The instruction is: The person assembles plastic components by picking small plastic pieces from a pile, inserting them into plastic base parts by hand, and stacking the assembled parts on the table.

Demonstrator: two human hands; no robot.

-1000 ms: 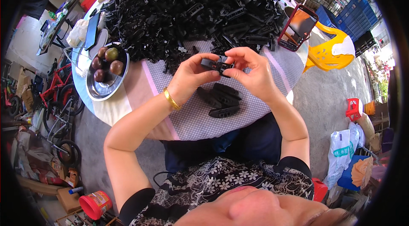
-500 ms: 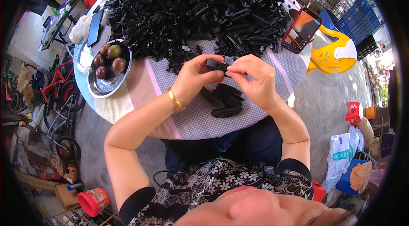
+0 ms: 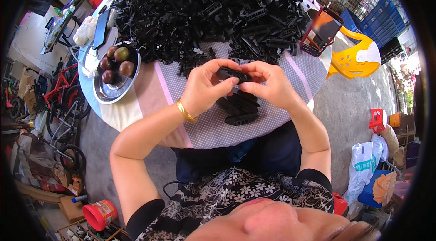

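Between my two hands is a long black plastic part (image 3: 234, 74), held above the front of the table. My left hand (image 3: 210, 83), with a gold bangle (image 3: 185, 111) at its wrist, pinches one end between thumb and fingers. The fingers and thumb of my right hand (image 3: 271, 84) close on the other end. Just below, several similar black plastic parts (image 3: 242, 118) lie close together on the cloth. Beyond my hands rises a big heap of small black plastic pieces (image 3: 204, 11).
A metal bowl of round dark fruit (image 3: 113, 97) sits on the table (image 3: 213, 136) at the left, near a blue phone (image 3: 101, 29). At the right stands a propped phone (image 3: 321, 32), with a yellow plastic chair (image 3: 349, 59) behind it. Bicycles (image 3: 68, 100) lean at far left.
The black part has turned so its long side lies across between my hands. My right fingers have shifted from a fingertip pinch at its end to gripping it from the side.
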